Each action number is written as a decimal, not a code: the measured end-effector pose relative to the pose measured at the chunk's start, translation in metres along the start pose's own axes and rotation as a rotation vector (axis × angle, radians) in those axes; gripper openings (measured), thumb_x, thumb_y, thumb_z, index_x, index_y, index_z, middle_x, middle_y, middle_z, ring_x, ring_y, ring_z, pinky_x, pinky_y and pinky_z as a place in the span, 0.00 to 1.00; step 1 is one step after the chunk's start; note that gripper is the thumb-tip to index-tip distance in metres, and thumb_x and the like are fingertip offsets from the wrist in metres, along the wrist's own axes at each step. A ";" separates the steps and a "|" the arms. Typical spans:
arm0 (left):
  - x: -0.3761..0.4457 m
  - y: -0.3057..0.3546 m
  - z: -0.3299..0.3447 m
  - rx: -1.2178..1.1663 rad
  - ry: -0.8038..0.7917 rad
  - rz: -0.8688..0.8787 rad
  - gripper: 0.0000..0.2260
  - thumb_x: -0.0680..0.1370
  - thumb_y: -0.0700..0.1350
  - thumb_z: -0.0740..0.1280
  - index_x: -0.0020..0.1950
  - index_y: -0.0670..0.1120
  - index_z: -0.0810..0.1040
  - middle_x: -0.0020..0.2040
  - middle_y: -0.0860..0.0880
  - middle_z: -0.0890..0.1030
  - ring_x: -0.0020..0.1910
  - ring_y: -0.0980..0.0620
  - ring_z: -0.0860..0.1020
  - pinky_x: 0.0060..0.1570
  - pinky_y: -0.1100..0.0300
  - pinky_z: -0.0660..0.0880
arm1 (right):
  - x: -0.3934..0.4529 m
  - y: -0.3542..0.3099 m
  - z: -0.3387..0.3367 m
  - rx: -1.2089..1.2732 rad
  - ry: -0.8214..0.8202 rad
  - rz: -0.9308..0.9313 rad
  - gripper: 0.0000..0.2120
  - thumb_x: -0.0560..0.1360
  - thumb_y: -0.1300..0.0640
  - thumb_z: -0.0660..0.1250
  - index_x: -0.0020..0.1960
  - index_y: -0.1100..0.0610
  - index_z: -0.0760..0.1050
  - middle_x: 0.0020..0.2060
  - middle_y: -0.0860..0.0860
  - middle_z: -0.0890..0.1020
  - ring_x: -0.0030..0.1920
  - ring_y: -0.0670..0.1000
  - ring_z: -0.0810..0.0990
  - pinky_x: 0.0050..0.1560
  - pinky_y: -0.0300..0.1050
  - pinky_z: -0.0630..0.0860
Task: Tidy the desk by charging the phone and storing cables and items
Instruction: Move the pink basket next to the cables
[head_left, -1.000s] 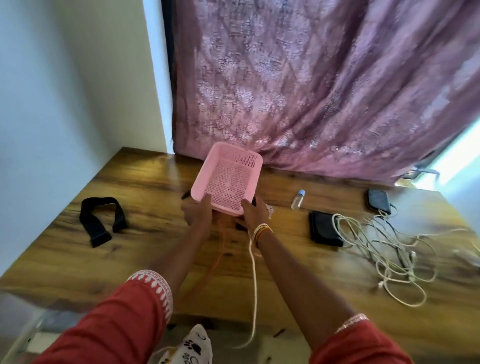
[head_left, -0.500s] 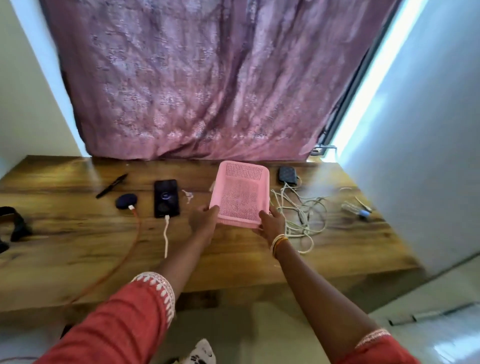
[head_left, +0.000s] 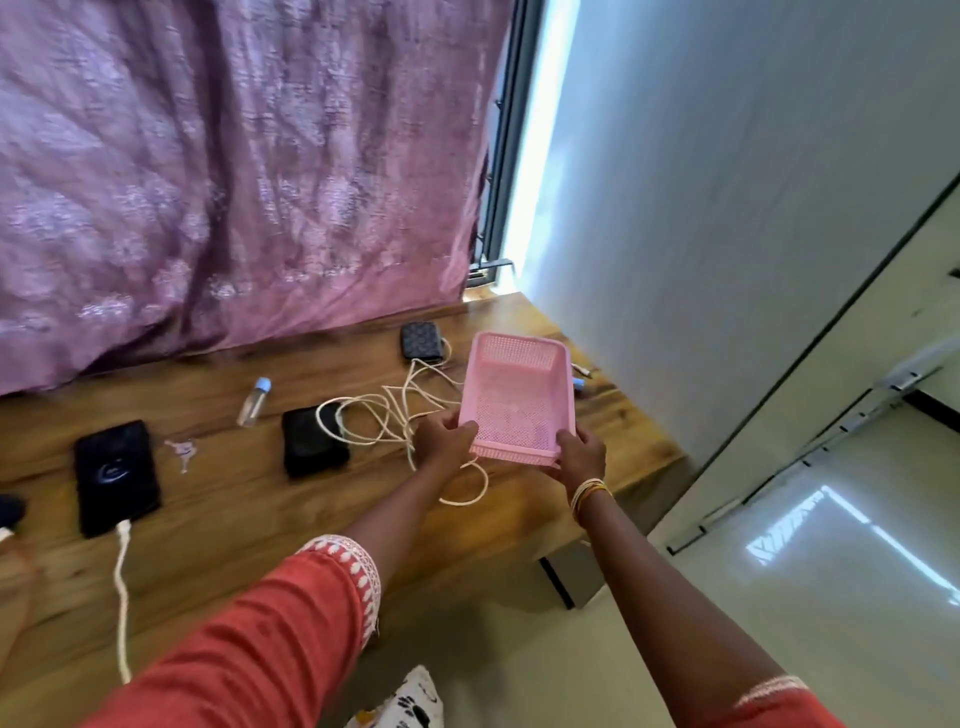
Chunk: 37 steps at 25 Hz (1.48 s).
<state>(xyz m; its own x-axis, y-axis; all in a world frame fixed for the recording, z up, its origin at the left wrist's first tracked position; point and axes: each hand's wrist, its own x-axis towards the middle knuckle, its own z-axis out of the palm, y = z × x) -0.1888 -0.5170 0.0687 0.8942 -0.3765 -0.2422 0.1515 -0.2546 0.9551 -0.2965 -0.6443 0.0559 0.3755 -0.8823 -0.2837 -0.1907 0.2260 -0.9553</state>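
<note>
I hold a pink perforated basket (head_left: 519, 395) over the right end of the wooden desk (head_left: 249, 509). My left hand (head_left: 441, 439) grips its near left corner and my right hand (head_left: 582, 454) grips its near right corner. Nothing shows inside the basket. A tangle of white cables (head_left: 384, 415) lies just left of it, partly under my left hand. A black phone (head_left: 115, 475) lies at the left with a white charging cable (head_left: 122, 587) plugged into its near end. A black wallet (head_left: 313, 441) sits between the phone and the cables.
A small clear bottle with a blue cap (head_left: 254, 401) and some keys (head_left: 182, 451) lie on the desk. A dark patterned pouch (head_left: 422, 340) rests near the pink curtain (head_left: 234, 171). Small items (head_left: 582, 382) peek out behind the basket. The white wall (head_left: 727, 208) borders the desk's right edge.
Both hands have carried the basket rightward along the desk, from above the phone to past the cable tangle near the right end. The view has swung right with it.
</note>
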 end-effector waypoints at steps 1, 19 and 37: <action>0.003 0.001 0.016 0.040 -0.031 0.013 0.15 0.70 0.40 0.68 0.56 0.43 0.82 0.47 0.45 0.85 0.42 0.46 0.83 0.42 0.51 0.82 | 0.009 0.000 -0.011 -0.033 0.044 -0.025 0.08 0.73 0.58 0.62 0.44 0.51 0.80 0.43 0.54 0.82 0.45 0.62 0.82 0.43 0.64 0.81; 0.037 -0.027 0.132 0.127 -0.073 -0.066 0.18 0.69 0.47 0.66 0.57 0.43 0.81 0.52 0.41 0.83 0.49 0.42 0.82 0.52 0.43 0.79 | 0.125 -0.005 -0.099 -0.541 0.078 -0.171 0.12 0.76 0.58 0.62 0.54 0.61 0.79 0.52 0.58 0.82 0.49 0.58 0.79 0.49 0.45 0.74; 0.137 0.006 -0.039 1.010 0.242 0.051 0.12 0.75 0.52 0.67 0.51 0.46 0.82 0.52 0.44 0.83 0.54 0.43 0.79 0.56 0.51 0.69 | 0.091 -0.042 0.137 -0.763 -0.490 -0.666 0.17 0.70 0.65 0.63 0.56 0.57 0.80 0.54 0.59 0.81 0.55 0.60 0.79 0.57 0.48 0.75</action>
<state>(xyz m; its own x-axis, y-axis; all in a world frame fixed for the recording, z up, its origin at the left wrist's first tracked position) -0.0486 -0.5352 0.0476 0.9672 -0.2471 -0.0585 -0.2121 -0.9129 0.3488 -0.1300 -0.6781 0.0589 0.8936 -0.4372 0.1016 -0.2609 -0.6901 -0.6751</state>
